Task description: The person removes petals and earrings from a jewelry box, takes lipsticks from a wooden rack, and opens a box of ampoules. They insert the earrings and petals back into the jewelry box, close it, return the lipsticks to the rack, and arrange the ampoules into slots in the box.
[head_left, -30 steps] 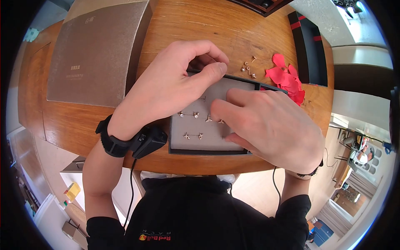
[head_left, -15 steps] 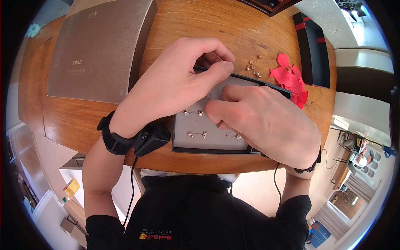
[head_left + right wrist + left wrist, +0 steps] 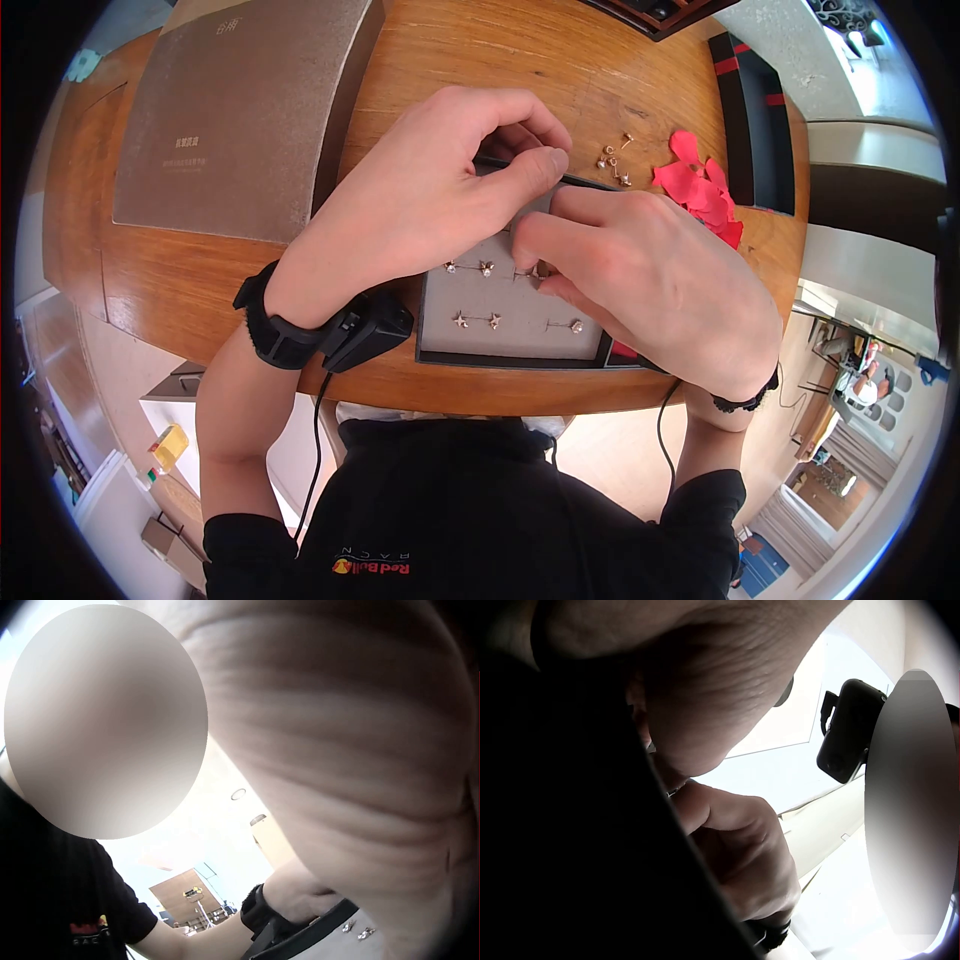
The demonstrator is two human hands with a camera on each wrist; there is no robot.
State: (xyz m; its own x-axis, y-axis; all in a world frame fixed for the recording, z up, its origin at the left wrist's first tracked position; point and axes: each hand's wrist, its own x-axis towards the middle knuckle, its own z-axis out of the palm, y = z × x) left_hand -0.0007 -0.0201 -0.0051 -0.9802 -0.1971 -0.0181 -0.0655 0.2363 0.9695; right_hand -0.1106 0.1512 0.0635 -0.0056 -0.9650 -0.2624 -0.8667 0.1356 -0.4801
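Observation:
A shallow black tray (image 3: pixel 470 357) with a grey lining lies before me. Small earrings (image 3: pixel 486 268) sit in rows on the lining, among them a star-shaped pair (image 3: pixel 478 320) and a stud (image 3: pixel 576 326) near the front. My right hand (image 3: pixel 645 275) reaches in from the right, thumb and forefinger pinching at an earring (image 3: pixel 538 269) in the middle row, mostly hidden by the fingers. My left hand (image 3: pixel 455 180) arches over the tray's back left, curled fingers and thumb tip meeting near the back rim; I cannot tell whether it holds anything.
Behind the tray lie several loose earrings (image 3: pixel 610 160) and a pile of red petals (image 3: pixel 705 190). An open black box with red ribbon (image 3: pixel 755 120) stands at the back right. On the left is a large brown box (image 3: pixel 235 130).
The right hand drew slightly left, then back right, its fingertips staying by the middle-row earrings. The front stud came into view. The left hand keeps its pose; the head view shifted slightly.

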